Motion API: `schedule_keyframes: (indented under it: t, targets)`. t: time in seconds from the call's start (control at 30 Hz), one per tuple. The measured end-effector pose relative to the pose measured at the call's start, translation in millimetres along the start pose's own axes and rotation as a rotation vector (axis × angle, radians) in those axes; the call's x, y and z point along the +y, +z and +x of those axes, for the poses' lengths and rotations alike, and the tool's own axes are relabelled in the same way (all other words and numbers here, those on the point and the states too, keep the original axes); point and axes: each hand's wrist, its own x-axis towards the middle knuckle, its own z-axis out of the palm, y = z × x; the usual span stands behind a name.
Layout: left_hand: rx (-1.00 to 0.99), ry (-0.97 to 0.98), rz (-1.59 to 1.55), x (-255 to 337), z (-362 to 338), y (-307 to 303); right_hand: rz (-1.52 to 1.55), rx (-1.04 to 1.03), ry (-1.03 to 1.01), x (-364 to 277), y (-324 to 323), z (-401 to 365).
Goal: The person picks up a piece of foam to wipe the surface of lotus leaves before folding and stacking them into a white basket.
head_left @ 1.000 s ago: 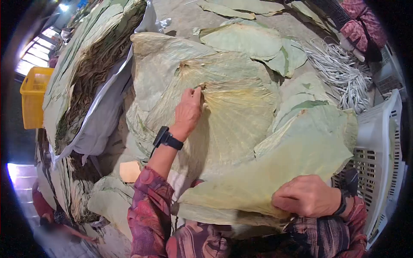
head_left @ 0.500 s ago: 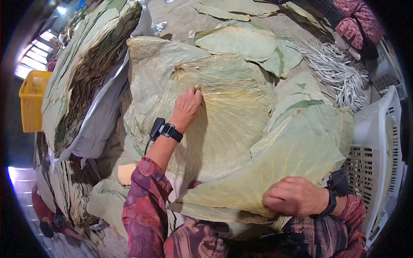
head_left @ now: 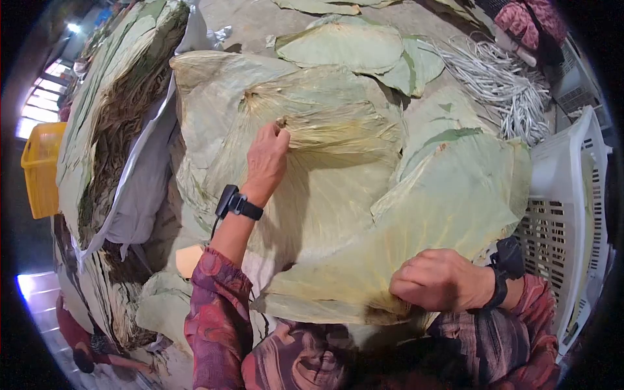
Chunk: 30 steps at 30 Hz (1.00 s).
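Note:
Large, pale green-yellow dried lotus leaves are spread in front of me. My left hand (head_left: 268, 153) pinches the gathered centre of one lotus leaf (head_left: 331, 195), whose creases fan out to the right from my fingertips. My right hand (head_left: 442, 279) is closed on the near edge of another lotus leaf (head_left: 455, 201), folded over and lying across the front right above my lap. The fingertips of the right hand are hidden behind its knuckles. More flat leaves (head_left: 218, 84) lie under the one in my left hand.
A thick stack of dried leaves (head_left: 123, 84) rises at left beside white cloth (head_left: 146, 208). A yellow crate (head_left: 42, 169) stands behind it. At right are a bundle of white strips (head_left: 507, 84) and a white plastic basket (head_left: 565, 188). Another person's patterned sleeve (head_left: 530, 23) shows top right.
The leaf's middle is pulled up into sharper folds at my left fingertips, and that hand has moved slightly up and left. My right hand keeps its grip. The view has shifted a little.

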Motion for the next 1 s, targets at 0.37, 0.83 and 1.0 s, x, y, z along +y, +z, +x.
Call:
schedule_keyframes:
  t: [0.37, 0.83, 1.0]
  targets:
    - [0.009, 0.210, -0.590, 112, -69, -203, 0.286, -0.056, 0.185, -21, -7, 4]
    - [-0.345, 0.128, -1.383, 143, -85, -190, 0.024, 0.334, 0.161, -25, 7, 10]
    - [-0.653, 0.080, -1.599, 143, -77, -198, -0.345, 0.318, -0.063, -20, -2, 27]
